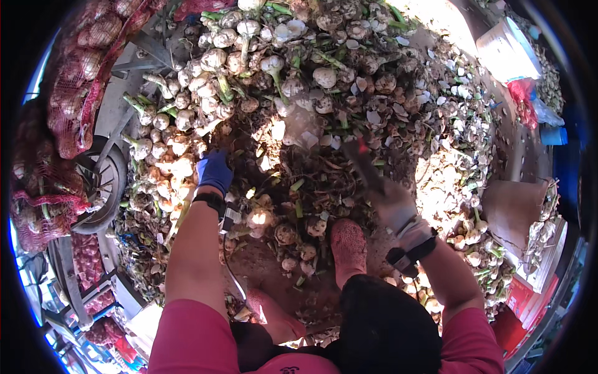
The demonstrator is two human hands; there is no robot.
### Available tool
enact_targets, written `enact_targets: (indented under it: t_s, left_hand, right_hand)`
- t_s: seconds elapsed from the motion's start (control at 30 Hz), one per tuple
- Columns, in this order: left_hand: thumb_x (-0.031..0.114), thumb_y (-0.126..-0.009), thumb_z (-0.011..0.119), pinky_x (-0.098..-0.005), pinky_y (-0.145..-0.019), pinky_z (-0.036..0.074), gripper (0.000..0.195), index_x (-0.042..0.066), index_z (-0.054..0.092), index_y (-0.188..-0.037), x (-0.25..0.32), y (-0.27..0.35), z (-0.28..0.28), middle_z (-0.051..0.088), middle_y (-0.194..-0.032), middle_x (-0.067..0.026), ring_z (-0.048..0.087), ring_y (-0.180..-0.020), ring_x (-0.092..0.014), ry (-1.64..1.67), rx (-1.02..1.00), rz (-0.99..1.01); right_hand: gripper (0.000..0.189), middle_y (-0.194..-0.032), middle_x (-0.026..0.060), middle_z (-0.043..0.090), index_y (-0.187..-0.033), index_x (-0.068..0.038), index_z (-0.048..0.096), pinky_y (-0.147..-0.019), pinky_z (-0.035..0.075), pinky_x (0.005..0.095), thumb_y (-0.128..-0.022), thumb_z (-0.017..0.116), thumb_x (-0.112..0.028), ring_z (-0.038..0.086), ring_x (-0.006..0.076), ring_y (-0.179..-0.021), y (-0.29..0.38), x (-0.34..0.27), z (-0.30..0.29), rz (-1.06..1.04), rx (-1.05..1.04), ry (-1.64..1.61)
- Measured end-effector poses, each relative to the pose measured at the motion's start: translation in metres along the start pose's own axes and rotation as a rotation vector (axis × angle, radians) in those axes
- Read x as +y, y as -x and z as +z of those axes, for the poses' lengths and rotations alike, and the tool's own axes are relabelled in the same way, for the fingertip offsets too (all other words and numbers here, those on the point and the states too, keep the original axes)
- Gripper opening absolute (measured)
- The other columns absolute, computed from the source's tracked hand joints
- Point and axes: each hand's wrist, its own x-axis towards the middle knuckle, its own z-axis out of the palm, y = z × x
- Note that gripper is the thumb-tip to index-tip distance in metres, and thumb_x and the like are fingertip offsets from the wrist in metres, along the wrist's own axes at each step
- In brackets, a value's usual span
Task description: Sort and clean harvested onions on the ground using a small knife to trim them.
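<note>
My left hand [214, 172], in a blue glove, reaches down into the garlic bulbs [184, 120] at the left side of the heap; its fingertips are hidden, so a grip cannot be made out. My right hand [395, 203], in a pale glove, is closed around the handle of a dark tool [364, 166] with a red spot near its far end; motion blur hides its exact kind. Beneath the tool lie cut stems and dry garlic skins [327, 175]. More bulbs with green stems [275, 65] are heaped ahead of both hands.
Red mesh sacks of garlic [74, 89] stand at the left beside a spoked wheel [110, 184]. A white bucket [509, 51] is at the upper right, a brownish container [514, 210] lower right. My feet [348, 248] are among the bulbs.
</note>
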Motion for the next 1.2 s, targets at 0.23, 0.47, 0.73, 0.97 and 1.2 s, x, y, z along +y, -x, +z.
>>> enact_targets:
  t_s: [0.23, 0.47, 0.73, 0.97, 1.2]
  left_hand:
    - [0.021, -0.081, 0.072, -0.0377, -0.070, 0.051, 0.019, 0.006, 0.066, -0.090, 0.131, 0.088, -0.013, 0.066, -0.082, -0.0131, 0.066, -0.077, -0.028, 1.583, -0.264, -0.044]
    - [0.022, -0.078, 0.077, -0.0332, -0.082, 0.050, 0.032, 0.006, 0.065, -0.102, 0.146, 0.104, -0.059, 0.067, -0.100, -0.0158, 0.065, -0.094, -0.027, 0.640, 0.110, 0.171]
    - [0.009, -0.086, 0.072, -0.0339, -0.091, 0.051, 0.045, 0.005, 0.051, -0.126, 0.171, 0.158, -0.008, 0.063, -0.114, -0.0092, 0.063, -0.104, -0.023, 1.371, -0.321, -0.086]
    - [0.013, -0.080, 0.079, -0.0318, -0.086, 0.053, 0.043, 0.003, 0.057, -0.115, 0.173, 0.129, -0.010, 0.067, -0.107, -0.0080, 0.066, -0.096, -0.018, 0.879, 0.018, 0.083]
    - [0.027, -0.094, 0.063, -0.0287, -0.090, 0.050, 0.032, 0.007, 0.055, -0.117, 0.154, 0.121, 0.053, 0.063, -0.106, -0.0054, 0.061, -0.100, -0.015, 1.610, -0.196, -0.076]
  right_hand:
    - [0.026, -0.096, 0.0192, 0.069, -0.110, -0.010, 0.066, -0.075, 0.053, 0.0457, -0.094, 0.055, -0.027, 0.067, 0.0374, -0.089, -0.005, -0.080, 0.000, -0.252, 0.025, -0.105]
    - [0.031, -0.092, 0.0194, 0.069, -0.113, -0.006, 0.064, -0.072, 0.052, 0.0451, -0.095, 0.053, -0.029, 0.067, 0.0381, -0.090, 0.011, -0.052, -0.002, 0.090, -0.467, 0.274]
    - [0.037, -0.088, 0.0143, 0.068, -0.114, -0.007, 0.063, -0.073, 0.050, 0.0395, -0.097, 0.053, -0.039, 0.067, 0.0294, -0.079, -0.001, -0.043, 0.039, 0.101, -0.384, -0.560]
    - [0.026, -0.082, 0.0207, 0.067, -0.110, -0.007, 0.064, -0.070, 0.052, 0.0464, -0.093, 0.056, -0.025, 0.067, 0.0369, -0.079, -0.017, -0.085, -0.021, -0.199, 0.045, 0.087]
    - [0.029, -0.098, 0.0098, 0.063, -0.106, -0.007, 0.065, -0.067, 0.055, 0.0421, -0.083, 0.065, -0.024, 0.064, 0.0230, -0.086, 0.019, -0.105, -0.010, -0.776, -0.117, 0.486]
